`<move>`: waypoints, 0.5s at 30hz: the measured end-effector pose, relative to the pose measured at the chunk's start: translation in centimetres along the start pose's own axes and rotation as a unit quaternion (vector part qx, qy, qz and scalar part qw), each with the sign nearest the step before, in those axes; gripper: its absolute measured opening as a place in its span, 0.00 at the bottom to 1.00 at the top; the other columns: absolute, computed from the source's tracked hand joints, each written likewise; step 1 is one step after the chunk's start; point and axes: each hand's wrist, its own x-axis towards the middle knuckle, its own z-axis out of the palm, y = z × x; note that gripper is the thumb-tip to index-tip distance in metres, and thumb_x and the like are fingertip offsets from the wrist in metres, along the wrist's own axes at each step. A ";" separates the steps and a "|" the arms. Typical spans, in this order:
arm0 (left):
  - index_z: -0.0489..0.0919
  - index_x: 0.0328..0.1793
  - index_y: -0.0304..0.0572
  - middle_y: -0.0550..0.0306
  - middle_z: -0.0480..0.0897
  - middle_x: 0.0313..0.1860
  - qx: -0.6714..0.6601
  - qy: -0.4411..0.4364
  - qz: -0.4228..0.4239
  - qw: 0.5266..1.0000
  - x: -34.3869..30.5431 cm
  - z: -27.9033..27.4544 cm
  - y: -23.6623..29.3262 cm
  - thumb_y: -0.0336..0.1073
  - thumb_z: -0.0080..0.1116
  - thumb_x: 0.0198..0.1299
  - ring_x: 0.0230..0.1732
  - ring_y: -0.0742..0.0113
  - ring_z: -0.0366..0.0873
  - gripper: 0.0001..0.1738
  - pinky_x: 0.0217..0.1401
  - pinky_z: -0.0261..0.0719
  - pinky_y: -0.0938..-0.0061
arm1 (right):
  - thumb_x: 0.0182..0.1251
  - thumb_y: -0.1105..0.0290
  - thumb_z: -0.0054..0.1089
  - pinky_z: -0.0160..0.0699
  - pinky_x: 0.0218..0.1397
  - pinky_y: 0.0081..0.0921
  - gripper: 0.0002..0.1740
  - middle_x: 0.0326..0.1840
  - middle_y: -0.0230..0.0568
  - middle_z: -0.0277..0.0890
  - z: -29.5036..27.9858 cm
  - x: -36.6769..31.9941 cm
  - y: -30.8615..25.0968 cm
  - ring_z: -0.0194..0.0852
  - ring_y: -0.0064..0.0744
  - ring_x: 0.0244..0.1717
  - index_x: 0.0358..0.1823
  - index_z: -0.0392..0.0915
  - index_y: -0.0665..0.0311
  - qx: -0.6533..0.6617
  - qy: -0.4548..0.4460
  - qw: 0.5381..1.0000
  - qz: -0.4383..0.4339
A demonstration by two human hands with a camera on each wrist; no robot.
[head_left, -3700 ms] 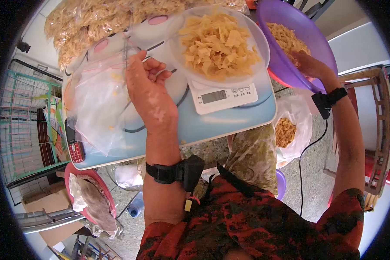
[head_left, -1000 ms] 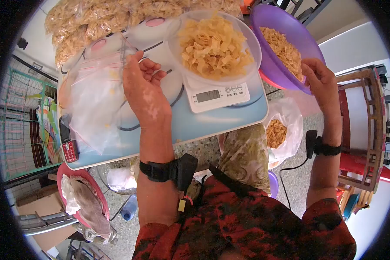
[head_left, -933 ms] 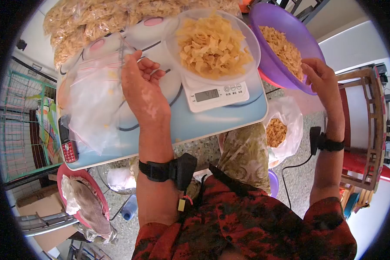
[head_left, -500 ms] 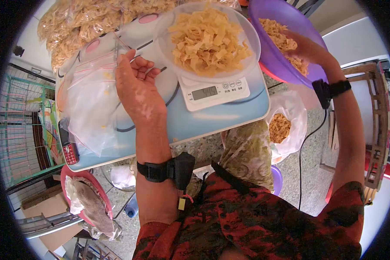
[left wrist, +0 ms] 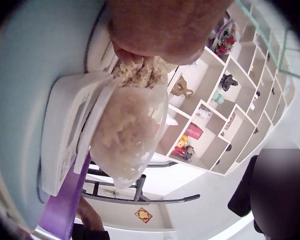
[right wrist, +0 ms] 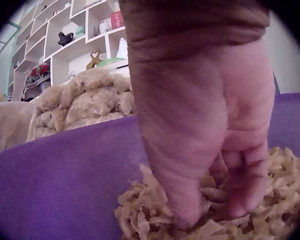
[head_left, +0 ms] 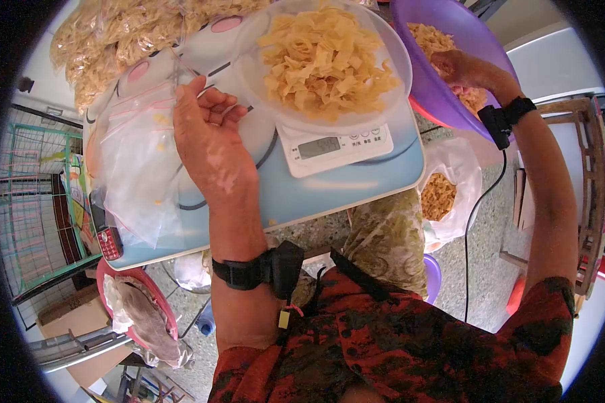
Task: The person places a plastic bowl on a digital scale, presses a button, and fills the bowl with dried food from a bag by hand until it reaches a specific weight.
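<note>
Weighing seems nearly done: the bowl (head_left: 252, 64) on the scale (head_left: 333, 144), between both grips, is heaped. Right hand (head_left: 460, 67) digs among strips (head_left: 427, 37) in the basin (head_left: 437, 101) (grip buried, cannot tell if closed); left hand (head_left: 208, 144) pinches a near-empty bag (head_left: 138, 174).

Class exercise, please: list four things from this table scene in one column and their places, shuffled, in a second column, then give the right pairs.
Things
1. right hand
2. left hand
3. clear bowl
4. red phone

Places
A. on the scale
B. at the near left corner of the table
C. inside the purple bowl
D. holding the plastic bag

Pairs: 1-C, 2-D, 3-A, 4-B
</note>
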 end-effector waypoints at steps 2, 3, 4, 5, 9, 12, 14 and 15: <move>0.73 0.58 0.34 0.60 0.77 0.36 0.002 0.001 0.000 1.000 -0.1 0.0 0.1 0.51 0.53 0.72 0.39 0.70 0.76 0.24 0.43 0.76 0.72 | 0.63 0.72 0.65 0.79 0.24 0.23 0.18 0.34 0.36 0.78 -0.4 -0.3 0.1 0.78 0.23 0.26 0.54 0.78 0.62 -0.035 0.003 0.999 -0.035; 0.73 0.58 0.34 0.60 0.77 0.36 0.005 0.003 -0.002 1.000 -0.1 0.1 0.2 0.51 0.53 0.72 0.39 0.70 0.76 0.24 0.43 0.76 0.72 | 0.63 0.72 0.65 0.77 0.23 0.23 0.15 0.32 0.35 0.78 -0.6 -0.4 0.0 0.77 0.22 0.25 0.52 0.79 0.63 -0.067 0.007 0.996 -0.061; 0.73 0.58 0.35 0.60 0.77 0.36 0.008 0.005 -0.004 1.000 -0.2 0.1 0.2 0.51 0.53 0.72 0.39 0.70 0.76 0.24 0.43 0.76 0.72 | 0.63 0.72 0.65 0.76 0.22 0.22 0.15 0.30 0.34 0.77 -0.7 -0.3 0.9 0.75 0.21 0.23 0.52 0.80 0.62 -0.075 0.046 0.992 -0.091; 0.73 0.58 0.35 0.60 0.77 0.36 0.008 0.004 -0.003 1.000 -0.2 0.1 0.3 0.51 0.53 0.72 0.39 0.70 0.76 0.24 0.43 0.76 0.72 | 0.64 0.71 0.66 0.74 0.21 0.22 0.15 0.29 0.33 0.77 -1.1 0.0 2.6 0.74 0.21 0.22 0.52 0.80 0.62 -0.083 0.084 0.986 -0.120; 0.74 0.57 0.35 0.60 0.78 0.36 0.000 0.000 -0.005 1.000 -0.2 0.0 0.3 0.50 0.53 0.72 0.39 0.70 0.76 0.23 0.43 0.76 0.72 | 0.64 0.69 0.68 0.69 0.19 0.21 0.17 0.23 0.31 0.75 -1.6 -2.4 3.9 0.71 0.20 0.19 0.53 0.81 0.63 -0.095 0.249 0.952 -0.154; 0.74 0.57 0.35 0.60 0.78 0.36 -0.002 0.000 -0.008 1.000 -0.1 0.0 0.2 0.50 0.53 0.72 0.39 0.70 0.76 0.23 0.43 0.76 0.72 | 0.64 0.68 0.69 0.67 0.18 0.20 0.18 0.21 0.32 0.74 -2.0 -4.9 2.6 0.70 0.19 0.18 0.54 0.82 0.64 0.064 0.256 0.962 -0.067; 0.74 0.57 0.35 0.60 0.78 0.36 -0.003 0.002 -0.009 1.000 -0.1 0.0 0.2 0.50 0.53 0.72 0.38 0.69 0.76 0.23 0.43 0.76 0.72 | 0.66 0.65 0.67 0.66 0.18 0.19 0.18 0.21 0.31 0.74 -2.0 -6.0 2.7 0.68 0.18 0.17 0.54 0.82 0.65 0.080 0.273 0.956 -0.077; 0.74 0.56 0.35 0.60 0.77 0.35 -0.004 0.003 -0.010 1.000 -0.1 0.0 0.2 0.50 0.53 0.72 0.38 0.69 0.76 0.23 0.42 0.76 0.72 | 0.67 0.63 0.66 0.65 0.18 0.18 0.18 0.21 0.30 0.73 -2.1 -6.4 2.7 0.67 0.17 0.17 0.54 0.82 0.66 0.087 0.281 0.952 -0.082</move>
